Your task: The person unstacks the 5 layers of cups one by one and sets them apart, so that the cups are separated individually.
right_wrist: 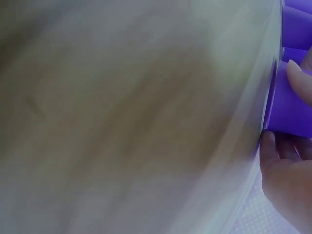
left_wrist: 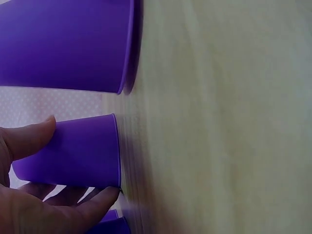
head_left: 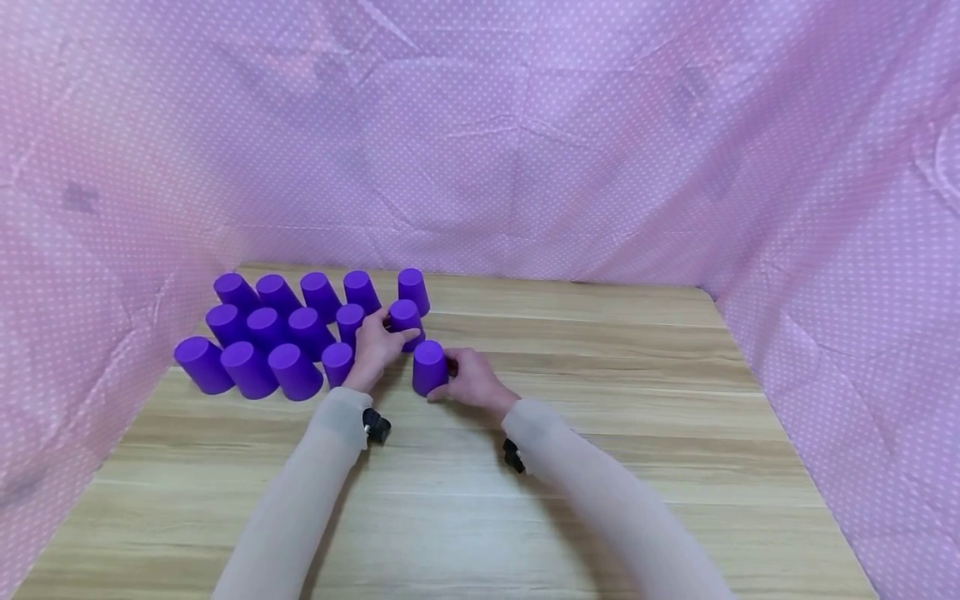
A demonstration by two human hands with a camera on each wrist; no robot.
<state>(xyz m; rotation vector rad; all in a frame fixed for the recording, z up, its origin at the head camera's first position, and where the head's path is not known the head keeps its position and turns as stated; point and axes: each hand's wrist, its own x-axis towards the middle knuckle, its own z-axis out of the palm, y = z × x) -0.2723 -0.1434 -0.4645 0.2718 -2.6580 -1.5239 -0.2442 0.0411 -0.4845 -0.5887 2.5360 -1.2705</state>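
Note:
Purple cups stand upside down in three rows on the wooden table. My left hand (head_left: pixel 379 343) grips the rightmost cup of the middle row (head_left: pixel 406 321). In the left wrist view, the thumb (left_wrist: pixel 34 139) lies along one side of that cup (left_wrist: pixel 83 151) and the fingers curl round the other. My right hand (head_left: pixel 472 379) holds the rightmost cup of the front row (head_left: pixel 430 368) from its right side. The right wrist view shows thumb and fingers on both sides of this cup (right_wrist: pixel 290 107), partly cut off by the frame edge.
Several more purple cups (head_left: pixel 251 369) stand close together to the left of my hands. A single cup (head_left: pixel 412 290) ends the back row on the right. Pink dotted cloth (head_left: pixel 480 167) hangs round the back and sides of the wooden table (head_left: pixel 615 400).

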